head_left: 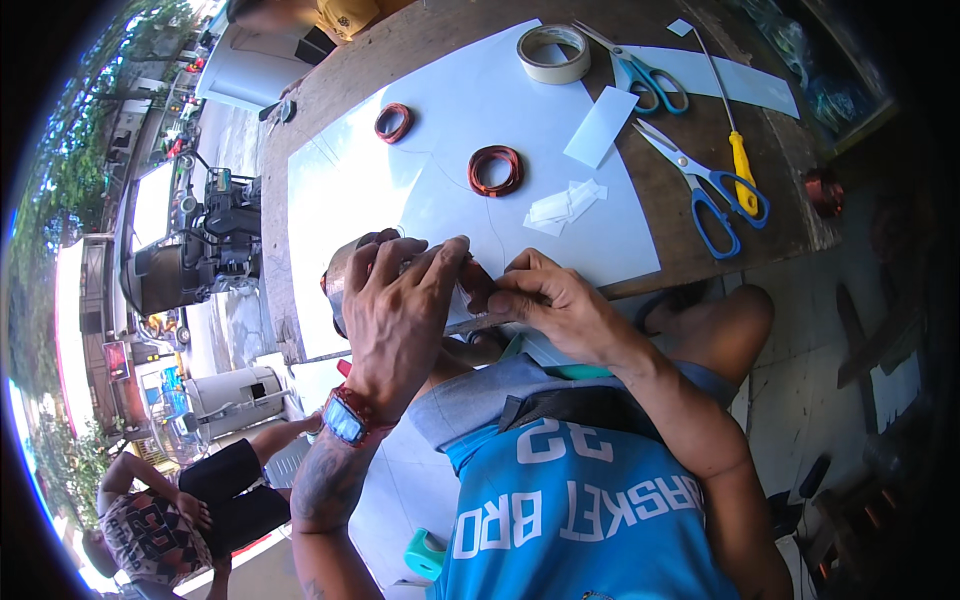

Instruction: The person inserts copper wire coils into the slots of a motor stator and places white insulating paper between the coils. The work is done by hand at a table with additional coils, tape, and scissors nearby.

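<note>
My left hand [395,285] is wrapped over a round metal body that looks like a motor stator [336,280], held at the table's near edge. Reddish copper winding [478,284] shows at its right end. There my right hand [560,305] pinches with thumb and forefinger at the edge of the copper coil; the fingertips partly hide the spot. Two loose copper wire coils, a smaller one [394,123] and a larger one [496,171], lie beyond my hands on a white sheet [440,110]. A thin wire trails from the coils toward my hands.
Small white paper slips [565,206] and a paper strip [601,127] lie on the sheet's right. Masking tape [553,72], teal scissors [650,83], blue scissors [700,190] and a yellow-handled screwdriver [743,170] sit on the wooden table [790,215]. A person [190,500] sits at left.
</note>
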### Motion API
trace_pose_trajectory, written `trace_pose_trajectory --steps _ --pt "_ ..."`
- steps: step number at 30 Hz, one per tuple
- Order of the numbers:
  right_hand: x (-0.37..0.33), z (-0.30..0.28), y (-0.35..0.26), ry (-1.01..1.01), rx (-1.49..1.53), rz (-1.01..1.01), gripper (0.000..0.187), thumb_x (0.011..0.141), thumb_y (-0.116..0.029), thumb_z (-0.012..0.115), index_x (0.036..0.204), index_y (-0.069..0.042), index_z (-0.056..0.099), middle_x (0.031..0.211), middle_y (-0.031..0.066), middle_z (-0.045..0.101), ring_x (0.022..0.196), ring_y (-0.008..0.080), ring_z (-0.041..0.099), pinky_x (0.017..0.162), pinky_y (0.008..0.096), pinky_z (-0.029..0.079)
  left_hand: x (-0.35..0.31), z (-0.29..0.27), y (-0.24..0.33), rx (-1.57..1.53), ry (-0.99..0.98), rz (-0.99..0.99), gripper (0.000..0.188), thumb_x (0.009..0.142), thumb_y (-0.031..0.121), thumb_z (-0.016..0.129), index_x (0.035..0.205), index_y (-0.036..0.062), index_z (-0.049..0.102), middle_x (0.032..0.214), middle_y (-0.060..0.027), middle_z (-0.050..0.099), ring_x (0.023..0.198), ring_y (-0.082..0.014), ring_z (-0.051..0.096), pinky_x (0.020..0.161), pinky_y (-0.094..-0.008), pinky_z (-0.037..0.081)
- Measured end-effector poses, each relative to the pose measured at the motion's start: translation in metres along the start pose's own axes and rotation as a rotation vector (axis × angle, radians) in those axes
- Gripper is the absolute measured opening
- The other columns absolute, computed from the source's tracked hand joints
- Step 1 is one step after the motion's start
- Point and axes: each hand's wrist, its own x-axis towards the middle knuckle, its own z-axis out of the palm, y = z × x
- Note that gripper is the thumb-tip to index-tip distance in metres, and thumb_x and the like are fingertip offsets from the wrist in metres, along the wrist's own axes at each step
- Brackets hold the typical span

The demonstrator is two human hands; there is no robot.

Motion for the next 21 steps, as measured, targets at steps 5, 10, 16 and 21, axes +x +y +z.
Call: trace_pose_trajectory --steps 5,10,16,21 --pt "0.004 0.004 0.004 0.033 0.143 0.044 0.038 0.106 -0.036 0.069 0.124 -0.004 0.077 0.11 0.006 0.058 0.102 0.0166 0.058 0.092 0.0341 0.052 -0.018 -0.009 0.031 0.007 0.142 -0.202 0.066 0.091 0.01 0.077 0.153 0.0081 0.054 0.151 -0.0136 0.062 0.138 -0.0321 0.055 0.118 -0.0466 0.033" --pt "0.004 0.021 0.006 0.098 0.413 0.072 0.033 0.108 -0.032 0.067 0.121 -0.004 0.078 0.112 0.0039 0.06 0.107 0.0144 0.06 0.096 0.029 0.054 -0.057 0.017 0.093 -0.599 0.277 -0.455 0.069 0.095 -0.003 0.071 0.157 -0.0017 0.041 0.163 -0.0307 0.041 0.131 -0.0415 0.057 0.11 -0.0498 0.045" --pt "0.007 0.038 0.015 0.121 0.531 0.042 0.032 0.109 -0.029 0.065 0.121 -0.002 0.077 0.114 0.0041 0.061 0.111 0.0136 0.064 0.097 0.0282 0.056 -0.072 0.057 0.103 -0.611 0.304 -0.428 0.075 0.094 -0.005 0.071 0.159 -0.0023 0.034 0.163 -0.0356 0.037 0.134 -0.0436 0.055 0.11 -0.0484 0.048" --pt "0.005 0.036 0.013 0.132 0.443 0.012 0.03 0.108 -0.027 0.066 0.118 -0.002 0.077 0.109 0.004 0.059 0.11 0.0143 0.063 0.095 0.0285 0.056 -0.067 0.044 0.104 -1.014 0.302 -0.512 0.059 0.107 0.004 0.059 0.157 -0.0034 0.028 0.159 -0.0324 0.044 0.129 -0.0339 0.062 0.109 -0.0449 0.049"
